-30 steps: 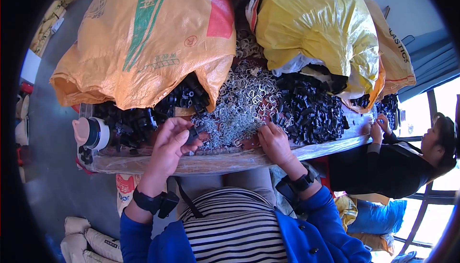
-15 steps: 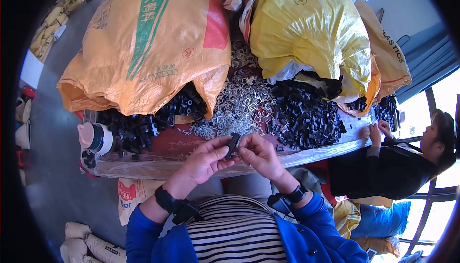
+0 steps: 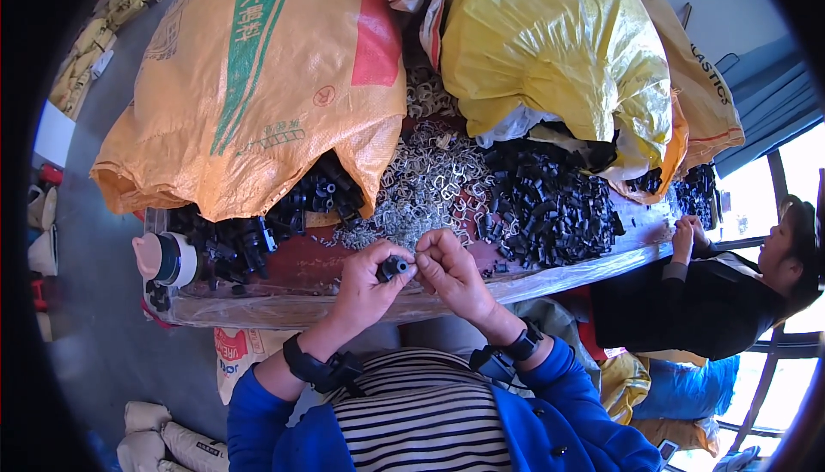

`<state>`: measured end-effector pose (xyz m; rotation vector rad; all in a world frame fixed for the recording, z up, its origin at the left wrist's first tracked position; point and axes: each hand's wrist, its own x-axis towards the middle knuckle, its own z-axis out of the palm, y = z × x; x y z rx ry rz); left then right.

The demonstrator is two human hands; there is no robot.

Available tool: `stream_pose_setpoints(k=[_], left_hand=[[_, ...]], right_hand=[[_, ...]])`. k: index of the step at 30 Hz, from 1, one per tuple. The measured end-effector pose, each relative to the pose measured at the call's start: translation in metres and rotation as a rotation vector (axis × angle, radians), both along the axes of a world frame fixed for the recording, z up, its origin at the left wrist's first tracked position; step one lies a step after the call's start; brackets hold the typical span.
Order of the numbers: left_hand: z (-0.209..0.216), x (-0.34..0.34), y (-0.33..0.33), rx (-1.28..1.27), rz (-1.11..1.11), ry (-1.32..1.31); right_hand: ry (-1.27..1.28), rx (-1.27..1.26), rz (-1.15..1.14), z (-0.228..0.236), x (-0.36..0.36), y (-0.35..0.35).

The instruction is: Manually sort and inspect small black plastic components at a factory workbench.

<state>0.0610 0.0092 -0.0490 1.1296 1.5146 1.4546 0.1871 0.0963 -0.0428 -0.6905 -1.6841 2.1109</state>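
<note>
My left hand (image 3: 365, 285) is closed around a black plastic fitting (image 3: 393, 267), whose round, hollow end points up toward me. Right beside it, my right hand (image 3: 453, 276) has thumb and forefinger pinched together close to the fitting; whatever lies between those fingertips is too small to make out. Both hands are above the near edge of the table. Just beyond them spreads a heap of small silver metal clips (image 3: 421, 184). To its right lies a pile of small black plastic pieces (image 3: 550, 205), and to the left are larger black fittings (image 3: 249, 240).
A large orange woven sack (image 3: 284, 85) and a yellow sack (image 3: 550, 51) spill parts onto the plastic-wrapped table edge (image 3: 284, 307). A cup with a pink lid (image 3: 165, 259) stands at the left corner. A co-worker (image 3: 713, 291) sits at the right, hands over the table.
The black fitting has turned in my left hand, so its hollow end now faces me. My right fingertips have drawn together into a pinch beside it.
</note>
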Motion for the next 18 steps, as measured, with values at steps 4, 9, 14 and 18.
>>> stream_pose_setpoints(k=[4, 9, 14, 18], left_hand=[[0.002, 0.003, -0.003, 0.012, 0.009, -0.028], [0.005, 0.010, -0.007, -0.103, 0.017, -0.610], [0.001, 0.011, -0.007, -0.229, 0.006, -0.908], [-0.004, 0.006, -0.005, -0.323, -0.024, -0.981]], right_hand=[[0.075, -0.032, 0.021, 0.005, 0.005, -0.004], [-0.049, 0.428, 0.006, 0.016, 0.011, -0.010], [-0.026, 0.921, -0.071, 0.014, 0.012, -0.011], [-0.084, 0.992, -0.036, 0.009, 0.011, -0.007]])
